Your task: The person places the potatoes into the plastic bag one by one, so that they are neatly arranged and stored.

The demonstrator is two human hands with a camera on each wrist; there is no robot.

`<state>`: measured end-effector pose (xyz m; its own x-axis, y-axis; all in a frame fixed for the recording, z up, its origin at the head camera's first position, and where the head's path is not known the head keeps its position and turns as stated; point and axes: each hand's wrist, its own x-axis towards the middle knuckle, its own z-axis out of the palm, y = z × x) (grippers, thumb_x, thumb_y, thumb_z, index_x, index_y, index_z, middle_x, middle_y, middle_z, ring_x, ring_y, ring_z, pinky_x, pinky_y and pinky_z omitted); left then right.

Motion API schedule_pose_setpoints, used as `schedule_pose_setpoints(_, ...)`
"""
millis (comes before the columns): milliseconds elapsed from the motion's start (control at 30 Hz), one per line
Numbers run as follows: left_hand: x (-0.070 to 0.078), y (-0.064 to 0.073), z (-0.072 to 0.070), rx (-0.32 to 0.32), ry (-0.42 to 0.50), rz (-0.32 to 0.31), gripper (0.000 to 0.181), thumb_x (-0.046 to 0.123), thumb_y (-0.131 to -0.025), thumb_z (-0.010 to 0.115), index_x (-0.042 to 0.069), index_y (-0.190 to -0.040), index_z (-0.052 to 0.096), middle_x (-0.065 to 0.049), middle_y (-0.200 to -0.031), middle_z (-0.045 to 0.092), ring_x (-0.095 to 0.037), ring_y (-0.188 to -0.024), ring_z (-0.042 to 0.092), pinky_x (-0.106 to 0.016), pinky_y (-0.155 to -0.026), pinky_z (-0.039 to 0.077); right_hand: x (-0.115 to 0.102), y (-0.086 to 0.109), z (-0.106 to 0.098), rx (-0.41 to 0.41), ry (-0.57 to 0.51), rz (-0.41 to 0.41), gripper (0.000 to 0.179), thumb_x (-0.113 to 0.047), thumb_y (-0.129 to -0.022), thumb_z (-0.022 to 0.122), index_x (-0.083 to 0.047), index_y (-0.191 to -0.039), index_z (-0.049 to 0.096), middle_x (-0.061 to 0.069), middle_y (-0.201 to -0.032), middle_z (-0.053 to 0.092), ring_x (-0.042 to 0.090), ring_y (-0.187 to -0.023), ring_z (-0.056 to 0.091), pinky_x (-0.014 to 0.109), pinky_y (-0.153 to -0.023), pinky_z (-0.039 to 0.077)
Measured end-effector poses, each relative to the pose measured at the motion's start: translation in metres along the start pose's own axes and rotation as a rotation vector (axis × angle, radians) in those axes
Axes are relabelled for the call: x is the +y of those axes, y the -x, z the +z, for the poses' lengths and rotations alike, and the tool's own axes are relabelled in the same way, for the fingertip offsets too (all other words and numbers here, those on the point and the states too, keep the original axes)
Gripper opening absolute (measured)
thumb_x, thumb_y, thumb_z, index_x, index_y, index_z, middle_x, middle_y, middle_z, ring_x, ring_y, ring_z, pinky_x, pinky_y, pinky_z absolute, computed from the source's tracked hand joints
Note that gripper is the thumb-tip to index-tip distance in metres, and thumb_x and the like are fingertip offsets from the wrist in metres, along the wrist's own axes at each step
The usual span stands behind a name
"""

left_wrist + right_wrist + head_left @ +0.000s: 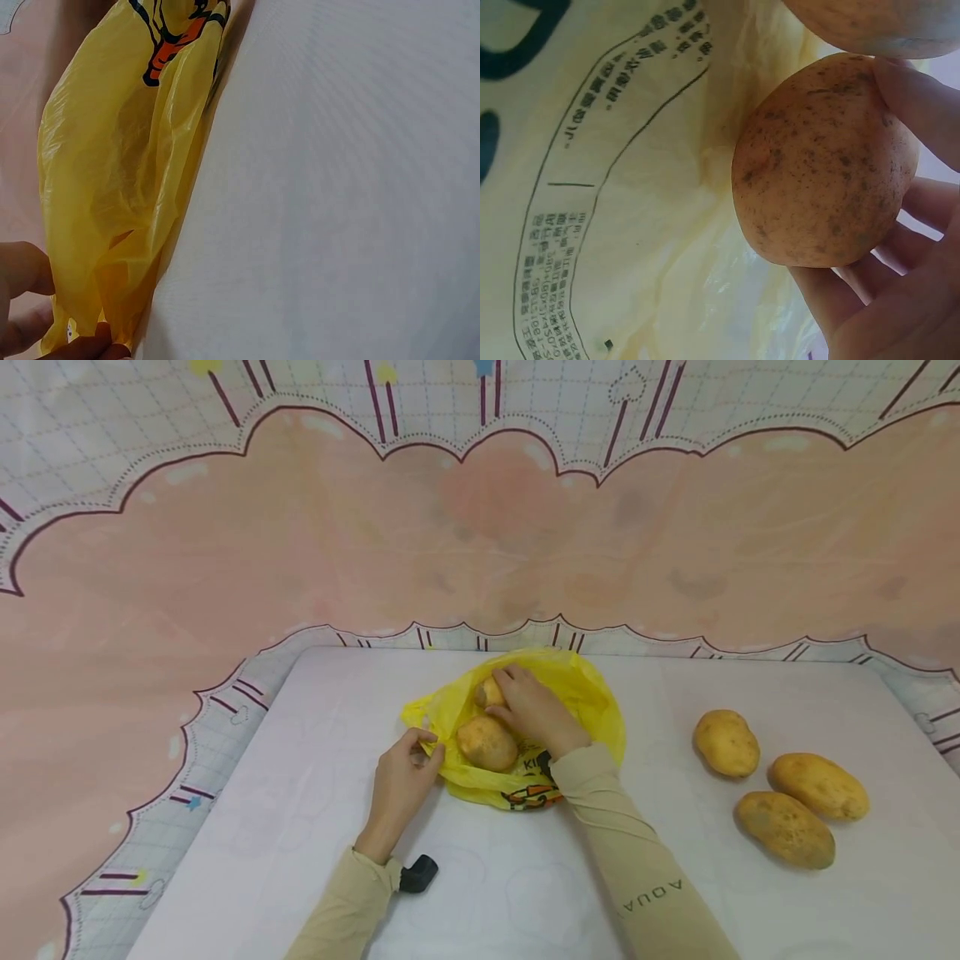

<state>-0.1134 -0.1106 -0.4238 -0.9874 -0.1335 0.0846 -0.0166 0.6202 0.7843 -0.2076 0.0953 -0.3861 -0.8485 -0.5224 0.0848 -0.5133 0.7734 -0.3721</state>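
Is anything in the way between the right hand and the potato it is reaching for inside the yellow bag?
Nothing visible: the right hand already grips the potato inside the yellow bag, whose mouth the left hand pinches open.

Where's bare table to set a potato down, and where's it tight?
Free: the table between the yellow bag and the three loose potatoes, and left of the left hand. Tight: inside the bag, right hand among two potatoes.
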Motion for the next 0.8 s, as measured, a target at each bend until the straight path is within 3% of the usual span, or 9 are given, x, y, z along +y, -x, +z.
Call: schedule_pose_setpoints(800, -0.0015, -0.0007, 0.0014, 0.001, 0.001, -0.002, 0.020, 0.020, -0.093, 0.067, 0.008, -0.110, 0.066, -0.008, -0.088, 0.068, -0.017, -0.070, 0.061, -0.024, -0.057, 0.047, 0.0021, -0.0005, 0.0026, 0.003, -0.055, -0.003, 0.054, -0.030, -0.098, 0.063, 0.004, -0.138, 0.047, 0.021, -0.138, 0.051, 0.033, -0.125, 0.052, 0.044, -0.107, 0.044)
